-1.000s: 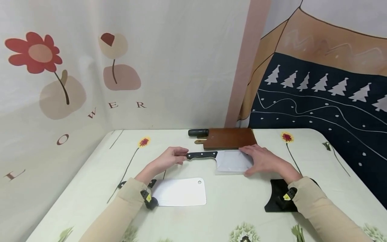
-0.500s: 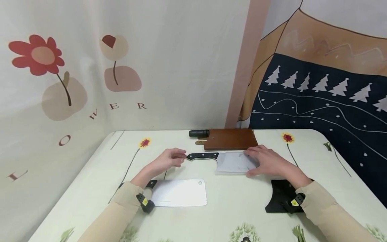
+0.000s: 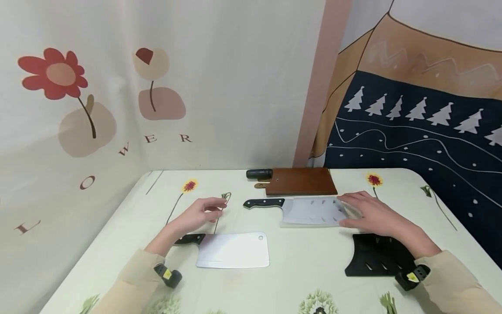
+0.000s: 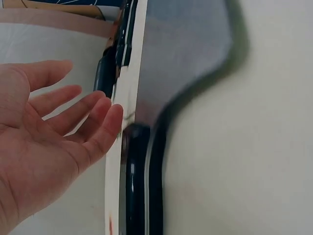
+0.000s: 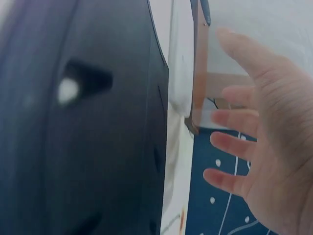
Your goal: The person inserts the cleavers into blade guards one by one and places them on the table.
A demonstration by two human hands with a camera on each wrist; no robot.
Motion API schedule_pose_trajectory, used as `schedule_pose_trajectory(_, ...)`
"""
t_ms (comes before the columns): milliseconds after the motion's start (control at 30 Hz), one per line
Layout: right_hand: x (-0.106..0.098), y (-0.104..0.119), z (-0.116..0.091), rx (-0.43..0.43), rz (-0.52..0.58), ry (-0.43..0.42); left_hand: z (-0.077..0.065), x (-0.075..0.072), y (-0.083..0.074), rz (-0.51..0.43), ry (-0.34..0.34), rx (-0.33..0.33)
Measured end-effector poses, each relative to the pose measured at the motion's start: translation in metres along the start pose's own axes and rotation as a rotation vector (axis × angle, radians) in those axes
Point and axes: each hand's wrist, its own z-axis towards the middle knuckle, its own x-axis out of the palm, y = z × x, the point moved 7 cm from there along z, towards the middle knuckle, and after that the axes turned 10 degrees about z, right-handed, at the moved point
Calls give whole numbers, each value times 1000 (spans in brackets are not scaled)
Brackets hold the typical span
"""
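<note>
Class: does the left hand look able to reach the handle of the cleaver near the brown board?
Probably yes: the left hand is empty, with only tabletop showing between it and the handle.

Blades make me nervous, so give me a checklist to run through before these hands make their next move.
1. Left hand holding nothing: ok.
2. Right hand clear of the far cleaver: cannot tell, fingertips are right by its blade end.
3. Translucent cover fully seated: cannot tell.
4. Front cleaver sheathed: not ok, blade bare.
5. Black sheath set down on the table: ok.
</note>
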Motion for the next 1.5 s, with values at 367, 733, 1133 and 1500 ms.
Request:
schedule_pose_trajectory(367, -8, -11, -37, 51, 59, -2, -56, -27, 16, 27, -56, 28)
schedule_pose_trajectory(733, 0, -34, -77, 64, 172, -40, -94, -46, 42, -58, -125, 20)
schedule_pose_trajectory(1133, 7, -57, -109, 84, 127, -84, -111, -53, 67, -110, -126, 5)
schedule_pose_trajectory(1500, 12, -61, -119, -59, 142, -108, -107, -48, 75, -88, -53, 39)
